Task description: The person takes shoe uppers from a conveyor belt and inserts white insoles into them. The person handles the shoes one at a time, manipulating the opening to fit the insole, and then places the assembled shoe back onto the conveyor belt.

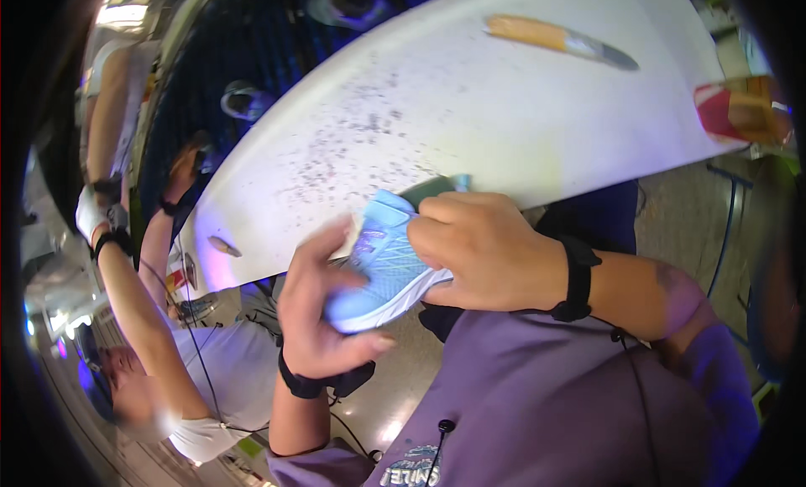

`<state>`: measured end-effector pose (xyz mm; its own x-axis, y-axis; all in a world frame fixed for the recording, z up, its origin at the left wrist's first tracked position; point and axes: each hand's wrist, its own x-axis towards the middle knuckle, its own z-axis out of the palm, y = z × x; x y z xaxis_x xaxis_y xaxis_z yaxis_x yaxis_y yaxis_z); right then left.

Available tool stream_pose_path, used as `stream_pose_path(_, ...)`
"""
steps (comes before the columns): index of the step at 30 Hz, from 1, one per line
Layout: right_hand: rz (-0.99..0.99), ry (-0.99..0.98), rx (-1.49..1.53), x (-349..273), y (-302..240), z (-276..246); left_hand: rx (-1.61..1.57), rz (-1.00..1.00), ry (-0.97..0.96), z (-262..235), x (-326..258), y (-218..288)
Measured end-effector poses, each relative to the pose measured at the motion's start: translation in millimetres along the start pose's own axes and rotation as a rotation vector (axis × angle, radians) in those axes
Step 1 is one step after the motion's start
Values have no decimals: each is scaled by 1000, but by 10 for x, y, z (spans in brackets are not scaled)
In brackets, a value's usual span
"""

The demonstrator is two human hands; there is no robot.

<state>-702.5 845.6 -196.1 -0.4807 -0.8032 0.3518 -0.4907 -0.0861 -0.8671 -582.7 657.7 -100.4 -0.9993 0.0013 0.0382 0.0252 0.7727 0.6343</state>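
Note:
A light blue sneaker (386, 273) with a white sole is held up in front of me, just past the near edge of the white table. My right hand (495, 252) grips it by the heel side, fingers curled over the edge of its opening. Around the toe, my left hand (311, 306) is blurred by motion, its thumb and fingers spread apart. Whether those fingers touch the toe I cannot tell. Laces cross the top of the shoe, and dark material shows at its opening.
Dark specks mark the white table (470, 117). On it lies a hand tool (558, 40) with an orange-brown handle and dark pointed tip. A red and brown box (739, 111) is at right. A dark surface beyond carries shoes (243, 99). A person (222, 365) works at left.

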Motion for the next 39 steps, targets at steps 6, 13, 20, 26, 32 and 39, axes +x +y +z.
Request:
stream_pose_path(6,4,-90,-23,226,-120,-11,-410,-684,-292,-48,-158,-520)
stream_pose_path(13,318,389,866,765,-166,-681,-652,-118,294,238,311,-163)
stream_pose_path(20,259,184,999,896,-32,-613,51,-5,148,-239,892,188)
stream_pose_path(26,-9,-150,169,1028,-432,-668,-54,-114,41,-294,686,-27)
stream_pose_path(32,34,-262,292,1193,-310,-554,-290,-106,161,-110,598,-335)
stream_pose_path(39,69,68,1255,1065,280,-224,-601,-276,278,41,275,-642)
